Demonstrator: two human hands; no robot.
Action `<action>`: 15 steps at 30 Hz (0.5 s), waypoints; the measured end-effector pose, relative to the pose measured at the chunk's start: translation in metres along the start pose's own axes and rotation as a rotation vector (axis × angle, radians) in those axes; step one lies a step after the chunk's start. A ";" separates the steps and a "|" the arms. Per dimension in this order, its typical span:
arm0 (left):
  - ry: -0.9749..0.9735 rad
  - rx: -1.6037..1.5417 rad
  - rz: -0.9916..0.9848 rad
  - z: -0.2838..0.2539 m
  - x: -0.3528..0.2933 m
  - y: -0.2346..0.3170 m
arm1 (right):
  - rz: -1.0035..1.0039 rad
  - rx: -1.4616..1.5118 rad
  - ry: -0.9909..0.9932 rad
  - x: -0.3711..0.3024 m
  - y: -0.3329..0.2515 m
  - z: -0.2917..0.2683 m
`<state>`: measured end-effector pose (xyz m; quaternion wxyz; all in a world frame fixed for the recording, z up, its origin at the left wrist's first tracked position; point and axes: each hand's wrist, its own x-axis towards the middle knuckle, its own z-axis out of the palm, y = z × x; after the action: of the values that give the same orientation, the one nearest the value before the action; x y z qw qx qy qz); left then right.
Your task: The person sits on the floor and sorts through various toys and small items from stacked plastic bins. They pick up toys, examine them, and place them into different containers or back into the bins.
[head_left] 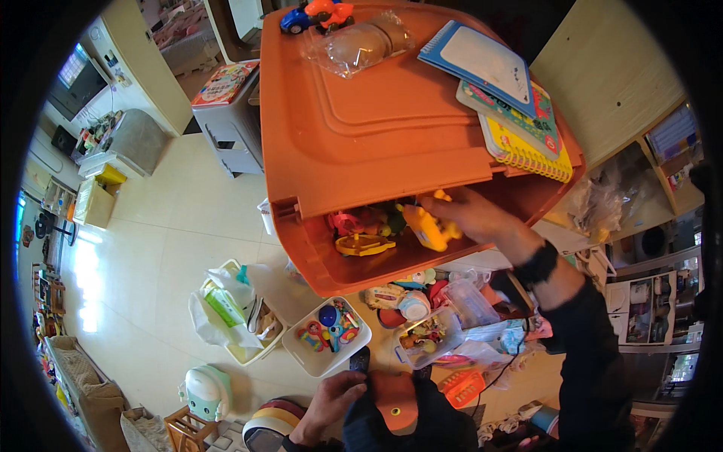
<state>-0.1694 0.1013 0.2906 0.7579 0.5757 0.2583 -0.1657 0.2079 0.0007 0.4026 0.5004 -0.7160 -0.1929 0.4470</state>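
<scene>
Inside the opening of a large orange storage bin [301,248], my right hand [478,216] grips a yellow plastic toy [427,228], whose exact kind I cannot make out. A yellow oval toy piece [364,245] and a pink toy [345,223] lie beside it in the bin. The bin's lower depth is in shadow. My left hand [331,401] rests low by my leg, its fingers loosely bent and nothing seen in them. Close to it is an orange rounded surface [395,403] between my legs.
Notebooks [489,64], a plastic-wrapped item [361,45] and a toy car [295,20] lie on the bin's top. Below stand a white tub [303,360] of toys, a clear box [410,354] and a bag-lined bin [248,354]. A cabinet [602,83] is at right.
</scene>
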 end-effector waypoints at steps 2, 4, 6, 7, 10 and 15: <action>-0.083 -0.053 0.111 0.014 0.001 0.033 | -0.116 0.043 -0.151 -0.037 -0.001 0.011; -0.114 -0.204 0.218 0.037 0.002 0.063 | -0.344 0.127 -0.199 -0.075 0.018 0.045; -0.083 -0.463 0.366 0.061 0.002 0.082 | -0.335 -0.179 -0.100 -0.114 0.041 0.083; 0.017 -0.192 0.399 0.063 0.007 0.089 | -0.382 -0.152 -0.073 -0.118 0.053 0.103; 0.027 0.043 0.302 0.066 0.014 0.095 | -0.354 0.022 0.004 -0.134 0.080 0.116; 0.072 -0.120 0.387 0.082 0.013 0.086 | -0.304 0.532 0.100 -0.143 0.106 0.129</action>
<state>-0.0950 0.0473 0.3679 0.7988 0.5740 0.1790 0.0194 0.0068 -0.0775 0.3591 0.7403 -0.5438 -0.1492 0.3661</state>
